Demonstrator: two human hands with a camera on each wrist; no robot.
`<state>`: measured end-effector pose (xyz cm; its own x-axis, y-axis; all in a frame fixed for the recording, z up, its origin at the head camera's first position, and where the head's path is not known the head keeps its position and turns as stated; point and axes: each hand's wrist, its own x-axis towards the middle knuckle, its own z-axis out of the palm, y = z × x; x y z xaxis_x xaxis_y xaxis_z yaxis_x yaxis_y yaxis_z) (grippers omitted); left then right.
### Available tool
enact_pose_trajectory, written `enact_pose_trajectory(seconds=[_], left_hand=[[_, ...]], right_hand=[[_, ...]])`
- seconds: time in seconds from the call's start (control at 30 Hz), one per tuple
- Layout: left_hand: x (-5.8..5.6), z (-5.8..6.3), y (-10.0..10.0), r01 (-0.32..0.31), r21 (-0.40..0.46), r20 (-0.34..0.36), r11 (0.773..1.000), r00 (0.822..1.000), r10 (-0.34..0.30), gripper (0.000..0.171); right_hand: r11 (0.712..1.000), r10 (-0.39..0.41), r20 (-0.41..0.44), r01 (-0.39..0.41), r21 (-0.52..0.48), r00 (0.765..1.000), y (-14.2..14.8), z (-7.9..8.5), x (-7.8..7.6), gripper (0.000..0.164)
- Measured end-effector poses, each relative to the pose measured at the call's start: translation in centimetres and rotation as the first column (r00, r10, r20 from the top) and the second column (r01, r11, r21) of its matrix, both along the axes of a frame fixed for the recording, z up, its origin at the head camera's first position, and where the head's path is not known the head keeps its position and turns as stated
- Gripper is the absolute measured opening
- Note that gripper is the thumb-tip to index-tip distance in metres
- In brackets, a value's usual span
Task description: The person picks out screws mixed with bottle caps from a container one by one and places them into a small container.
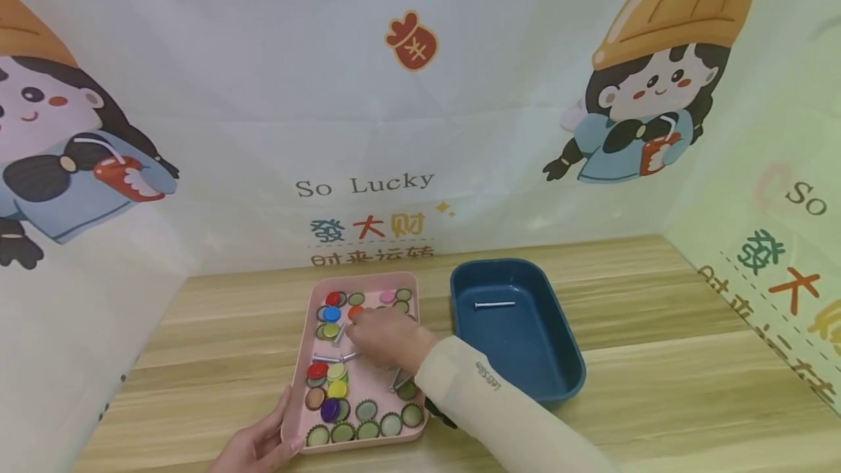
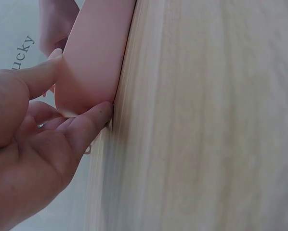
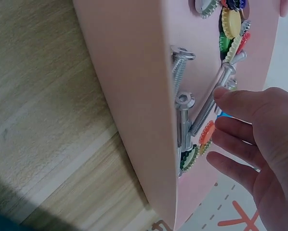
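Cream sleeve [image 1: 496,400] nearest me, the person's right hand [image 1: 388,338] reaches into the pink tray [image 1: 364,382], thumb against a socket-head bolt [image 3: 202,116] lying among others beside loose bottle caps [image 1: 366,409]; whether it truly grips, I can't tell, since the index finger is hidden. The left hand [image 1: 259,444] pinches the tray's near-left corner on the bench [image 1: 631,327]. Another bolt [image 1: 495,304] lies in the navy tray [image 1: 512,356]. I'd judge these bolts rigid, hardly fragile, dense for their size, slick at the polished head; mid-shank, where threads give bite, seems the surest hold.
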<state>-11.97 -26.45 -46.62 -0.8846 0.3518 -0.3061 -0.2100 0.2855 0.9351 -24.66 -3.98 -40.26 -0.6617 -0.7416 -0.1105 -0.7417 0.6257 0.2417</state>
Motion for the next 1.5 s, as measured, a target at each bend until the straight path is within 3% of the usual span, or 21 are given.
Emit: enact_pose_trajectory(seconds=[0.33,0.87,1.23,1.5], left_hand=[[0.0,-0.3,-0.1,0.002,0.055,0.020,0.998,1.000,-0.004,0.099],[-0.2,-0.7,-0.4,0.028,0.134,0.053,0.991,0.998,-0.035,0.097],[0.0,-0.3,0.0,-0.002,0.039,0.017,0.999,1.000,0.001,0.097],[0.1,-0.1,0.1,-0.011,-0.019,0.001,1.000,1.000,0.011,0.094]], right_hand=[[0.999,0.038,-0.015,-0.038,-0.016,0.999,-0.8,-0.6,0.1,0.015],[1.000,0.014,-0.034,-0.013,0.014,0.999,-1.5,-1.1,0.4,0.015],[0.998,0.052,-0.113,-0.046,0.051,0.992,-1.7,-1.1,0.7,0.014],[0.999,0.041,-0.096,-0.037,0.039,0.995,-1.9,-1.3,0.6,0.014]])
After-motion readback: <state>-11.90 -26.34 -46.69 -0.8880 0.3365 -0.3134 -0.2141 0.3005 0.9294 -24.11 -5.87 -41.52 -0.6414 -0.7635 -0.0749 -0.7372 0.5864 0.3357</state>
